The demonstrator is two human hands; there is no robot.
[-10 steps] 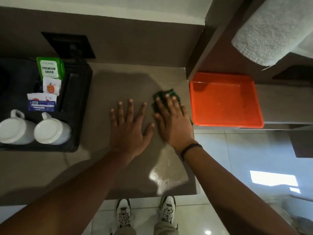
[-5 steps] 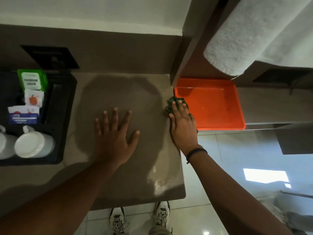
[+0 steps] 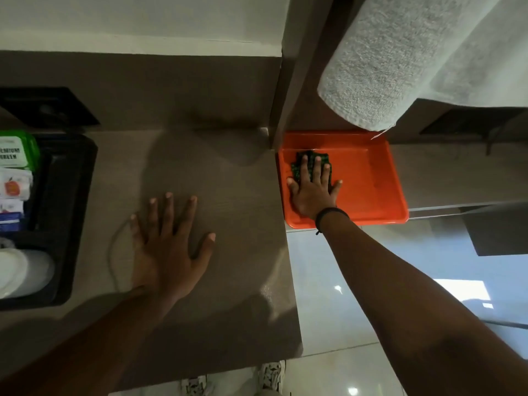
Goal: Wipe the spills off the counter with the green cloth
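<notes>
— Cloth [image 3: 311, 164] first: where does it sit?

— Inside the orange tray [image 3: 371, 178], in its far left part, off the counter [image 3: 234, 195]. It is dark green and bunched, and the right hand [image 3: 313, 192] lies flat on top of it.

— Is that hand gripping it?

— No clench shows. The fingers [image 3: 305, 170] are stretched straight and spread, pressing down over the cloth, with green showing past the fingertips and at both sides. Whether anything is pinched beneath the palm, I cannot tell. A dark band [image 3: 331, 217] circles the wrist, which crosses the tray's near rim.

— And the left hand [image 3: 168, 252]?

— Palm down on the counter, fingers fanned wide, thumb out to the right. It holds nothing and is well apart from the tray.

— How do tray and counter meet?

— The tray sits just beside the counter's right edge, on a lower ledge behind a dark upright post [image 3: 297, 81]. A pale towel [image 3: 400, 58] hangs above it, its lower edge over the tray's far rim.

— Any wetness on the counter?

— A glossy patch [image 3: 271, 290] shines near the right edge, toward the person.

— What is on the left?

— A black tray [image 3: 71, 195] with a green packet [image 3: 17, 151], small sachets [image 3: 13, 187] and a white cup [image 3: 20, 270], partly cut off by the frame edge. Shoes [image 3: 271, 375] show on the tiled floor below.
</notes>
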